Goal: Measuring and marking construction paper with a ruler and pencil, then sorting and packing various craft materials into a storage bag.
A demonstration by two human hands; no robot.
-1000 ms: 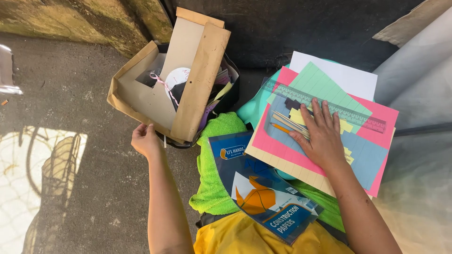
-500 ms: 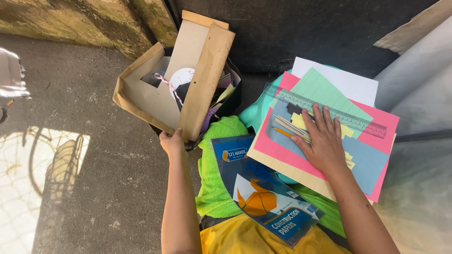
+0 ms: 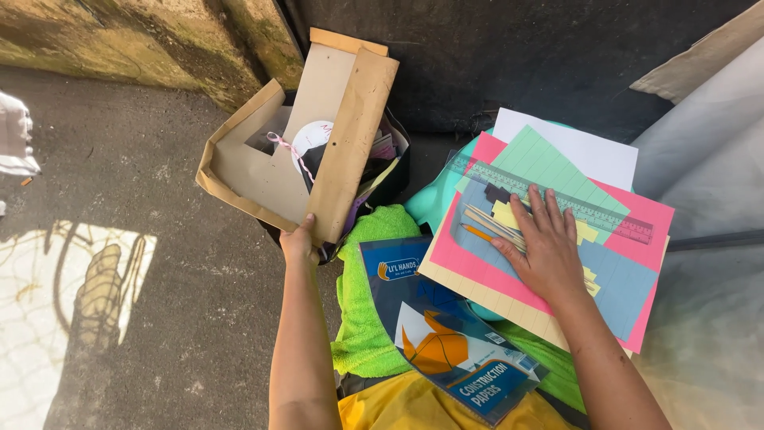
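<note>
Left hand at brown envelope, right hand on paper stack.

Left hand (image 3: 299, 241) has its grip closed on the lower edge of the brown envelope (image 3: 350, 143), which leans in a dark bag (image 3: 391, 177) on the floor. Right hand (image 3: 544, 245) lies flat, fingers spread, holding nothing, on coloured sheets (image 3: 557, 263) beside wooden sticks (image 3: 492, 225) and a ruler (image 3: 589, 211).

Left hand (image 3: 298, 243) fingertips hidden behind brown envelope (image 3: 350, 143); paper pack (image 3: 446, 334) partly under coloured sheets (image 3: 549, 255).
</note>
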